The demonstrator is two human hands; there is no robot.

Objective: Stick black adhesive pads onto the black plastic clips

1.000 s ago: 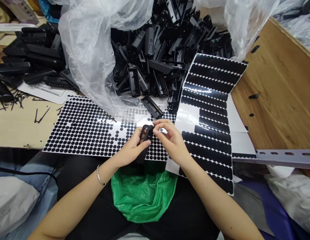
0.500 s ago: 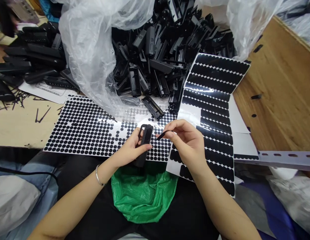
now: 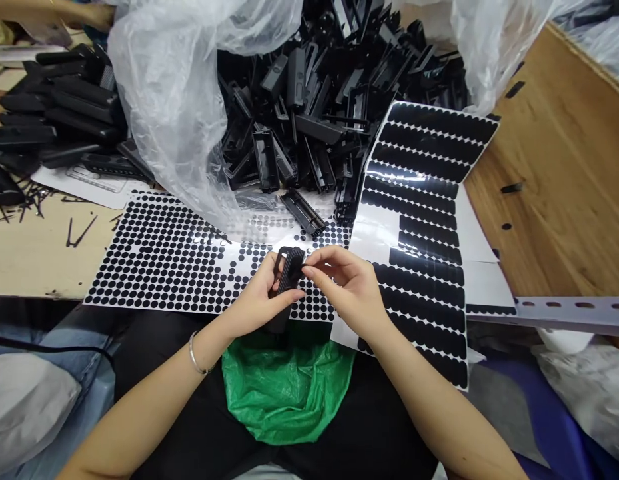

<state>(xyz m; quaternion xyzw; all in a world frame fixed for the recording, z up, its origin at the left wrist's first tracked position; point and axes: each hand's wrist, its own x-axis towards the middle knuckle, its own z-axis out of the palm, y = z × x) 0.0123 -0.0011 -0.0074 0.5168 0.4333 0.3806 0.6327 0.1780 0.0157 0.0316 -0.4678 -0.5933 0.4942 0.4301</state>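
My left hand (image 3: 262, 300) is wrapped round a long black ribbed plastic part (image 3: 288, 270), held upright near the table's front edge. My right hand (image 3: 346, 283) is pinched at the part's upper right side, fingertips touching it; a small black pad may be between them but I cannot make it out. Beneath both hands lies a white sheet of small round black stickers (image 3: 164, 257). To the right lies a sheet of long black strip pads (image 3: 422, 213), with part of its rows peeled away.
An open clear plastic bag (image 3: 174, 113) spills a heap of black plastic parts (image 3: 314, 100) behind the sheets. More black parts (image 3: 59, 120) are stacked at far left. A wooden board (image 3: 564, 173) and a slotted metal rail (image 3: 569, 313) are right. A green bag (image 3: 286, 387) lies on my lap.
My right hand, which held a black strip a little right of the part half a second ago, has moved left and now pinches against the part's top. The left hand has stayed put.
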